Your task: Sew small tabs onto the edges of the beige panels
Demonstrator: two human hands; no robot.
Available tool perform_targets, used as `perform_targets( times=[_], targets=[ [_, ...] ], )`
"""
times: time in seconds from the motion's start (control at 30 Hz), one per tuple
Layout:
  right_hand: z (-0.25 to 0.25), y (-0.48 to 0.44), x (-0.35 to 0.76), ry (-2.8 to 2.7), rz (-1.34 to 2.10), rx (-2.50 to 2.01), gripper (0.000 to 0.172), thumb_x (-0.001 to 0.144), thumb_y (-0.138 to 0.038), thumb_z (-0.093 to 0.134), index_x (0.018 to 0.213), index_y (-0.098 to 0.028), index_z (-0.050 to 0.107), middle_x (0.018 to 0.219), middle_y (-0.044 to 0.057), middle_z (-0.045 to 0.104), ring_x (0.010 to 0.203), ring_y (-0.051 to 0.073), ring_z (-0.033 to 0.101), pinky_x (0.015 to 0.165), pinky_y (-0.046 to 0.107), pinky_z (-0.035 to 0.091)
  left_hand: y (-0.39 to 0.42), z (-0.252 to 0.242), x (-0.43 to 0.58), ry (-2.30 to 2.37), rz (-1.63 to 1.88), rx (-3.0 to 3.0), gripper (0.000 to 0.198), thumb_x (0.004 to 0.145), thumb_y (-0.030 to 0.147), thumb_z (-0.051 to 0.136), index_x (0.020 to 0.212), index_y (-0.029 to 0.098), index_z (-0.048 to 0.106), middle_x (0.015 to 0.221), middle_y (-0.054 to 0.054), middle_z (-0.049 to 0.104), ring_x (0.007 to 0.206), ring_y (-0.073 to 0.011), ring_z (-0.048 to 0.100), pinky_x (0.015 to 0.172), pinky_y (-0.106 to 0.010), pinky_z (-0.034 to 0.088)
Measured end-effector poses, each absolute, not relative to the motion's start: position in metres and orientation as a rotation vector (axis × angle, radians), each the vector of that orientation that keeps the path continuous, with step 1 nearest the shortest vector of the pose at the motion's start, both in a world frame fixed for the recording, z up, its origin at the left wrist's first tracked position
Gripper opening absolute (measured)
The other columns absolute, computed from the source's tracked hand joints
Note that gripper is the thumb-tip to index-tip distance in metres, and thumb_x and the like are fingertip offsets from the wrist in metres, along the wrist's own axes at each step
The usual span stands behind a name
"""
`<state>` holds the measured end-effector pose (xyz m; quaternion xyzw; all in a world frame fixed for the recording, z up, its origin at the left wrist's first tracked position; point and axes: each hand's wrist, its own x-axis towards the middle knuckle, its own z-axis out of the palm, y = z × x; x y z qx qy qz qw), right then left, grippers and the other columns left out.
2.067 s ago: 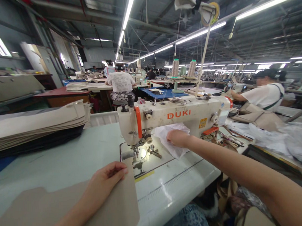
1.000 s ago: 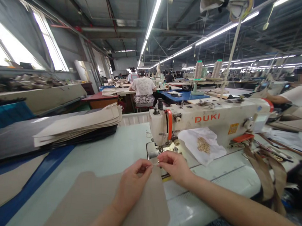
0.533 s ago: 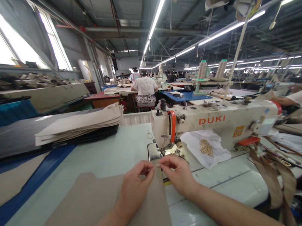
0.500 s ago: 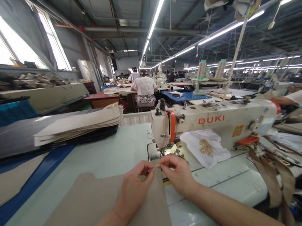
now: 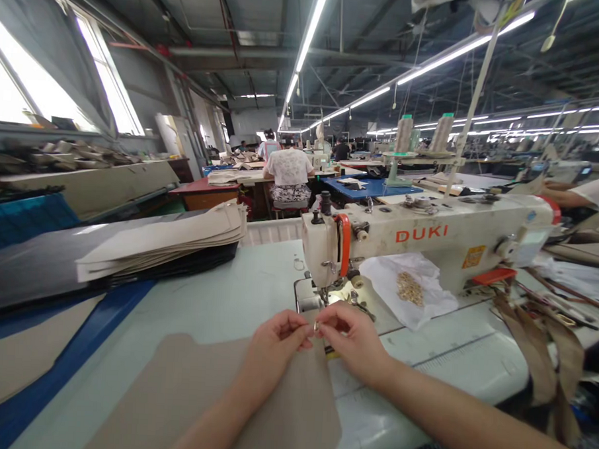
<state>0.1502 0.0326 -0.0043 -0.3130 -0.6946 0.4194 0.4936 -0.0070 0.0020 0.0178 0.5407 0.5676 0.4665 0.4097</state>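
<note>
My right hand (image 5: 351, 336) pinches a small gold-coloured metal ring (image 5: 317, 326) between thumb and fingertips. Close against it, the closed fingertips of my left hand (image 5: 279, 343) meet; whatever they hold is too small to make out. Both hands are above a beige fabric panel (image 5: 193, 392) lying on the table, just in front of the needle area of the sewing machine (image 5: 378, 231). To the right of the needle, a white plastic sheet (image 5: 384, 274) bears a pile of small gold-coloured metal pieces (image 5: 410, 289).
At left a stack of beige panels (image 5: 164, 242) lies on black material. Brown straps (image 5: 532, 347) hang over the table's right edge near some tools. Thread cones (image 5: 403, 135) stand behind the machine. A co-worker (image 5: 288, 171) sits ahead, and another person's arm shows at far right.
My hands stay close together, with the left fingers shifted slightly right and the ring now visible at my right fingertips. The view has moved slightly.
</note>
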Motion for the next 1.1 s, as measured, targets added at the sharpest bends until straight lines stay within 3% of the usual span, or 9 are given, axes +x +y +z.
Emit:
perform_targets(
  times=[0.13,0.33,0.47,0.6,0.9,1.1],
  targets=[
    [-0.008,0.041,0.15,-1.466,1.5,-0.726,0.015,0.067,-0.029,0.069,0.073,-0.018,0.061,0.064,-0.002,0.062,0.062,0.013,0.061,0.063,0.027,0.049,0.003,0.017,-0.007,1.34,1.14,1.345,0.016,0.064,0.034,0.066,0.066,0.019,0.058,0.053,0.003,0.063,0.053,-0.0127,0.057,0.057,-0.023,0.044],
    [0.0,0.049,0.15,-1.459,1.74,-0.796,0.033,0.053,-0.037,0.081,0.069,-0.016,0.061,0.063,-0.002,0.064,0.061,0.013,0.063,0.066,0.028,0.05,0.003,0.014,-0.01,1.263,1.113,1.33,0.022,0.064,0.037,0.069,0.068,0.017,0.059,0.056,0.002,0.063,0.053,-0.0117,0.057,0.057,-0.023,0.045],
    [0.004,0.051,0.148,-1.393,1.789,-0.811,0.035,0.051,-0.037,0.082,0.069,-0.015,0.061,0.061,-0.002,0.066,0.056,0.011,0.061,0.064,0.026,0.05,0.003,0.015,-0.011,1.19,1.148,1.122,0.031,0.071,0.047,0.062,0.076,0.016,0.06,0.061,0.0,0.066,0.056,-0.0126,0.059,0.059,-0.024,0.047],
    [0.002,0.049,0.145,-1.296,1.793,-0.735,0.031,0.053,-0.034,0.082,0.068,-0.016,0.062,0.06,-0.002,0.066,0.056,0.01,0.062,0.061,0.024,0.049,0.003,0.018,-0.013,1.154,1.103,0.925,0.03,0.068,0.036,0.069,0.087,0.015,0.062,0.068,-0.003,0.068,0.06,-0.0108,0.061,0.063,-0.022,0.047],
    [-0.001,0.045,0.144,-1.288,1.84,-0.686,0.03,0.053,-0.033,0.082,0.066,-0.016,0.06,0.061,-0.002,0.067,0.06,0.013,0.065,0.065,0.027,0.052,0.002,0.02,-0.011,1.161,1.053,0.958,0.021,0.062,0.027,0.075,0.074,0.014,0.062,0.069,-0.002,0.067,0.067,-0.0113,0.061,0.064,-0.021,0.047],
    [-0.002,0.045,0.145,-1.338,1.805,-0.678,0.028,0.056,-0.033,0.08,0.066,-0.016,0.06,0.063,-0.001,0.067,0.062,0.015,0.066,0.068,0.03,0.052,0.0,0.019,-0.013,1.15,1.048,0.983,0.02,0.064,0.026,0.074,0.076,0.015,0.064,0.071,-0.002,0.066,0.068,-0.0113,0.06,0.065,-0.021,0.047]
  ],
)
